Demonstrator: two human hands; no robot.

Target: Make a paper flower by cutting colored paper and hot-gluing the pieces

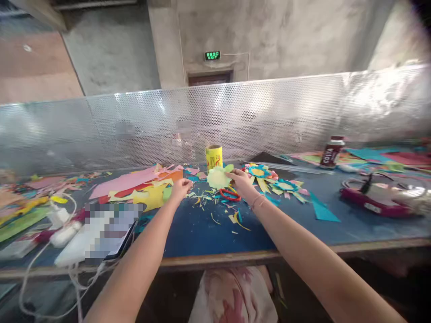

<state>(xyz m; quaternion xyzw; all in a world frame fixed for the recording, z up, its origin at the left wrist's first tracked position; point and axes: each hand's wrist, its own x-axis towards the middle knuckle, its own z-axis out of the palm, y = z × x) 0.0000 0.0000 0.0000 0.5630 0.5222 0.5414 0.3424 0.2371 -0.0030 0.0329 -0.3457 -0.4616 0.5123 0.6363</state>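
My right hand [239,179] pinches the edge of a pale green paper flower [217,178] with a scalloped outline and holds it up above the table. To the left of the flower, my left hand [182,187] is apart from it, with fingertips pressed together; whatever they may hold is too small to make out. Behind the flower stands a yellow roll [214,154] with an open top. A red looped thing [230,194], its kind unclear, lies just below my right hand. Blue-and-yellow paper rosettes [257,171] with ribbon tails lie right of that hand.
Paper scraps [202,197] litter the blue table [215,237]. Pink paper [124,183] and yellow paper [148,196] lie left, near a tablet [121,235] and white cables [25,287]. A dark bottle [332,152] and a purple case [377,205] stand right. Perforated metal panel [269,116] behind.
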